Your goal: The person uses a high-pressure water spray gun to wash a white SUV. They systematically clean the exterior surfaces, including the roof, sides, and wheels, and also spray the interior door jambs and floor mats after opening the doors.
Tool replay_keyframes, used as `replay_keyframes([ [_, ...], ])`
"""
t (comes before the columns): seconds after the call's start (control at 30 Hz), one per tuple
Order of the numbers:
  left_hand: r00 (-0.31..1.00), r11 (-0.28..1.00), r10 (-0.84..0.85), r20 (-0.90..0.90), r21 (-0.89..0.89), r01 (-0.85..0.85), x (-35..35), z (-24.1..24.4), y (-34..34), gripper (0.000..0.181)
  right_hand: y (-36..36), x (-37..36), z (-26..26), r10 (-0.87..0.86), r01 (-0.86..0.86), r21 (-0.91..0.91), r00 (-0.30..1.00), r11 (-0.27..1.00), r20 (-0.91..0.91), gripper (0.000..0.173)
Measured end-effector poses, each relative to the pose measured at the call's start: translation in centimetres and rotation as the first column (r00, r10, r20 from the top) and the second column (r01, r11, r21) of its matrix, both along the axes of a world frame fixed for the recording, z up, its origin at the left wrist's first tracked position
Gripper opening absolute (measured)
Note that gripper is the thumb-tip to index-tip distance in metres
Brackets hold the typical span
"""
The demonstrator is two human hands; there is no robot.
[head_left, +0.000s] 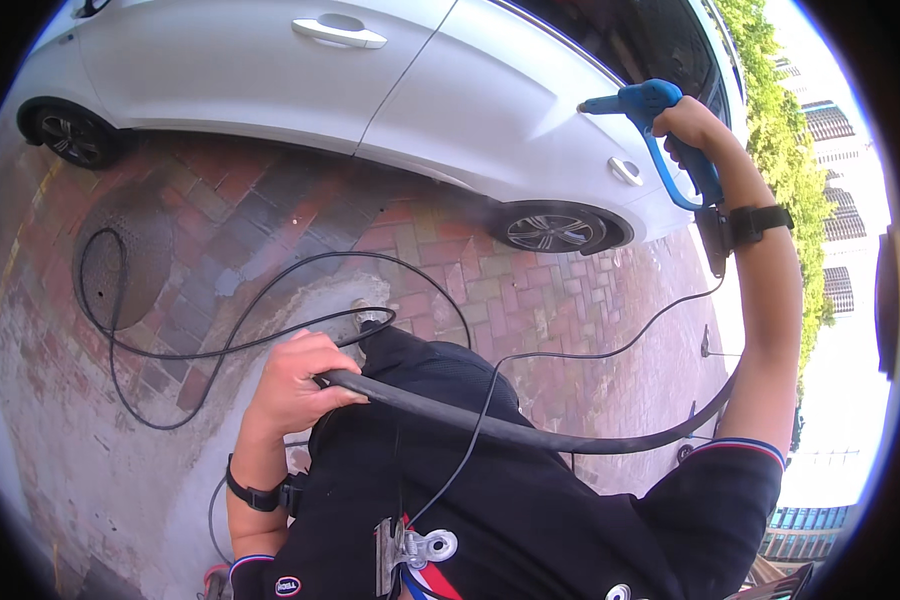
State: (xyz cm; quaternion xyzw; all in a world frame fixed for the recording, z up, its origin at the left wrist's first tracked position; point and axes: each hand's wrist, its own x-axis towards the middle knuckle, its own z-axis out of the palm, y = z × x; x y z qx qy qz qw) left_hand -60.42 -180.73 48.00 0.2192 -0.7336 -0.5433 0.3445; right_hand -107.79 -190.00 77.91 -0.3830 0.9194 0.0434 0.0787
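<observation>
My right hand (688,126) grips the handle of a blue pressure-washer spray gun (649,97), raised beside the white car (270,82). The gun's nozzle points left along the rear door (487,112), and a pale fan of spray seems to spread from it over the panel. Whether a finger presses the trigger is hard to tell. In front of my body, my left hand (300,379) is closed around a thick black hose (510,431). From there the hose sags across my torso and passes behind my right forearm.
Thinner black hose (232,349) lies in loops on the wet brick paving (427,277) and over a round manhole cover (131,259). A thin cable (555,354) runs from my right wrist strap to a metal clip (412,547) on my shirt. The car's rear wheel (555,229) stands ahead.
</observation>
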Motion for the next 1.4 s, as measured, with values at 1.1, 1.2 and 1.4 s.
replay_keyframes([
  [1.1,0.988,0.991,-0.13,-0.083,0.0,0.131,-2.0,0.9,-1.3,0.026,3.2,-0.9,5.1,0.054,-0.032,-0.216,0.994,0.976,0.098,0.018],
  [1.2,0.996,0.999,-0.043,-0.084,0.001,0.043,-1.1,0.4,-1.2,0.027,-3.7,4.9,0.2,0.368,-0.34,-0.171,0.913,0.925,0.176,0.02],
  [1.4,0.988,0.989,0.151,0.021,-0.012,-0.151,1.2,-1.4,0.0,0.029,-9.1,13.5,-8.6,0.64,-0.625,-0.142,0.737,0.768,0.218,0.018],
])
